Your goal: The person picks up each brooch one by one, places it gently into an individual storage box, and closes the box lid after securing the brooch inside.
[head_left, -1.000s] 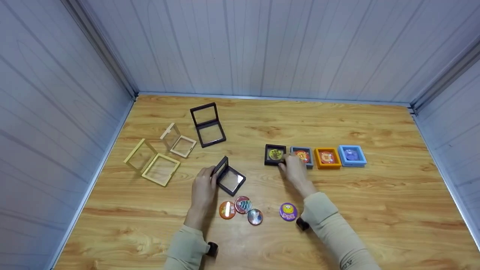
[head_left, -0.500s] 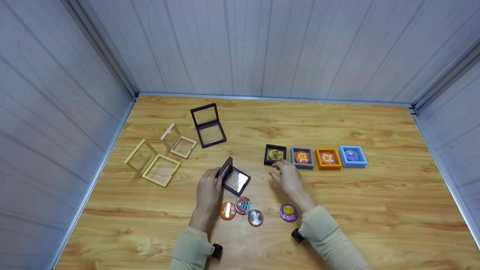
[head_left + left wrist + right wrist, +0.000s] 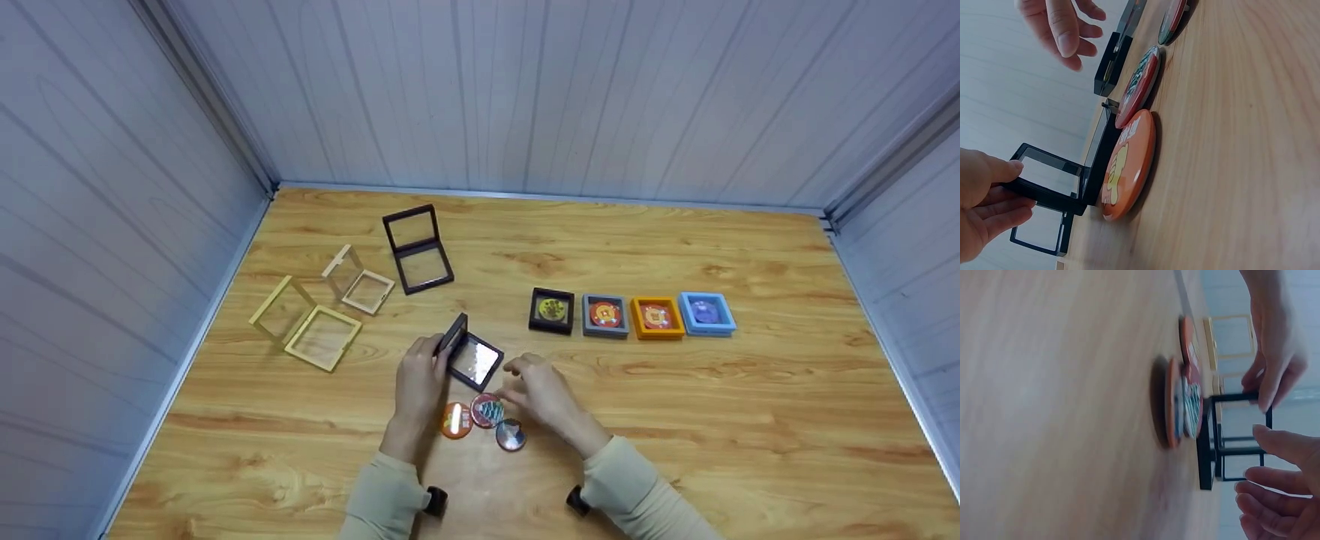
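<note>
My left hand (image 3: 420, 379) pinches the raised lid of a small black display frame (image 3: 475, 361) between thumb and fingers. The frame's clear-windowed base lies on the table, as the left wrist view shows. My right hand (image 3: 545, 390) hovers just right of that frame, fingers spread and relaxed, nothing between them. In front of the frame lie an orange button badge (image 3: 456, 420), a red one with a tree picture (image 3: 487, 410) and a dark shiny badge (image 3: 511, 435), close together. The purple badge is hidden beneath my right hand or forearm.
Rightward stand closed frames holding round badges: black (image 3: 552, 310), grey (image 3: 604, 315), orange (image 3: 657, 318) and light blue (image 3: 706, 313). Unfolded frames lie at left: yellow (image 3: 322, 337), pale wood (image 3: 367, 292) and black (image 3: 424, 268). Panel walls (image 3: 495, 97) border the wooden table (image 3: 787, 420).
My right hand has left the closed black frame and come left and nearer, beside the frame under my left hand. My left hand has shifted that frame slightly to the right.
</note>
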`<state>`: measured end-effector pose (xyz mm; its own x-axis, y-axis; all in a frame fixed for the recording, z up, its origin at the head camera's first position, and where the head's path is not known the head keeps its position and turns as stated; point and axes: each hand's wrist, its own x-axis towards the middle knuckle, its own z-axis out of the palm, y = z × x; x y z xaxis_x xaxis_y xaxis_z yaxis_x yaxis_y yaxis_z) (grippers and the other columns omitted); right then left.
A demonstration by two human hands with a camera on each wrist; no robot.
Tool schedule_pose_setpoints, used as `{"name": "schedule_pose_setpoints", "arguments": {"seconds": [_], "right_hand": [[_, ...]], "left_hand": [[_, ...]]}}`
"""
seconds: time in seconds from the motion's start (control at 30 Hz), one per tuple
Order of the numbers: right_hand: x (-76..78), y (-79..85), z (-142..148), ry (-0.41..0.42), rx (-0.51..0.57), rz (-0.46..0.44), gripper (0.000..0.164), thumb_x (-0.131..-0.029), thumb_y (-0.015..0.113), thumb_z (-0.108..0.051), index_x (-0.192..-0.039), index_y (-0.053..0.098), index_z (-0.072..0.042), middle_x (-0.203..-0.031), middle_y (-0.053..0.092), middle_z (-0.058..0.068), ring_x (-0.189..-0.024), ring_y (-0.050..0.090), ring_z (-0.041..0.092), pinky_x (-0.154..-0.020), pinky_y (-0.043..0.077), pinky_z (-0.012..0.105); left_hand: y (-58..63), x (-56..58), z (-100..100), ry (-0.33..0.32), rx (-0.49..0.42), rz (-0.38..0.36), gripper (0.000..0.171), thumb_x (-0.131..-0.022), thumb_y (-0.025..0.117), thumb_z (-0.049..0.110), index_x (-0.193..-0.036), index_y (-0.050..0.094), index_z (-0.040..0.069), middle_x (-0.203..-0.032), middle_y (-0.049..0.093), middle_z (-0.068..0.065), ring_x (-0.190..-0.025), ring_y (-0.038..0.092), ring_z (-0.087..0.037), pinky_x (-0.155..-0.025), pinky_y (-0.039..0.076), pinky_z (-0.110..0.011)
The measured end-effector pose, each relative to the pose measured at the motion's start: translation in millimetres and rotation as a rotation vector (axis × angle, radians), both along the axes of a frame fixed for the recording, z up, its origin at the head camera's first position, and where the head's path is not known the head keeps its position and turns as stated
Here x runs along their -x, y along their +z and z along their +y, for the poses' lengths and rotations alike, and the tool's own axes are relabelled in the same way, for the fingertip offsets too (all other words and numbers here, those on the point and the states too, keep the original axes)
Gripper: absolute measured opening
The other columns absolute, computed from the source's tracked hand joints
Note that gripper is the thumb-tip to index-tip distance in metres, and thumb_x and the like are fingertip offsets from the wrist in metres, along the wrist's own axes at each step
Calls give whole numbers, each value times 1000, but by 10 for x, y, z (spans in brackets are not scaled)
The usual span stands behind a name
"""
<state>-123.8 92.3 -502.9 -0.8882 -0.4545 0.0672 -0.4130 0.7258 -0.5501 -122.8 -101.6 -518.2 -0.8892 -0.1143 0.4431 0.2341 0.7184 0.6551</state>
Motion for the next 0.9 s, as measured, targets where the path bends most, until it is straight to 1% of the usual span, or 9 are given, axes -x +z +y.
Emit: {"name": "schedule_pose_setpoints", "arguments": {"seconds": [0.2, 0.33, 0.4, 0.57, 0.73, 0.9], "right_hand": [[-89, -94, -95, 63, -48, 45, 40, -69, 74, -30, -92, 62, 0, -84, 56, 6, -76, 54, 20, -66, 48, 32], [-111, -149, -133, 80, -63, 61, 38, -65, 76, -32, -84, 61, -2, -75, 50, 2, -68, 50, 16, -58, 45, 29], [-116, -164, -147, 81, -79, 49, 37, -65, 76, -33, -81, 60, -4, -74, 47, 0, -66, 48, 14, -56, 43, 28], [-132, -172, -180, 80, -137, 15, 40, -67, 75, -36, -84, 59, -4, -78, 47, 1, -70, 47, 15, -57, 44, 29], [-146, -182, -206, 92, -161, 23, 46, -63, 77, -38, -87, 59, -3, -82, 47, 3, -73, 47, 17, -61, 45, 30], [-150, -181, -231, 101, -197, 18, 49, -64, 76, -37, -93, 59, -2, -84, 49, 5, -75, 48, 18, -64, 45, 32]], "left_hand": [[-2, 3, 4, -10, -4, 4, 18, -77, 64, 1, -94, 63, -4, -82, 61, -13, -77, 60, -27, -71, 48, -38], [-10, 2, -1, -14, 10, 14, 18, -78, 63, 1, -95, 63, -4, -81, 61, -12, -76, 59, -26, -69, 48, -37], [-11, 2, -3, -14, 15, 18, 18, -78, 63, 2, -95, 63, -5, -81, 61, -12, -76, 59, -25, -69, 48, -37], [-13, 3, -1, -17, 6, 15, 19, -78, 63, 2, -96, 63, -5, -83, 61, -12, -78, 60, -26, -70, 48, -37], [-15, 3, 3, -16, 0, 2, 19, -78, 63, 1, -96, 63, -5, -83, 62, -13, -78, 60, -25, -71, 48, -36], [-12, 2, 2, -14, -6, -8, 19, -78, 63, 0, -97, 63, -5, -84, 61, -13, -78, 60, -26, -71, 48, -36]]}}
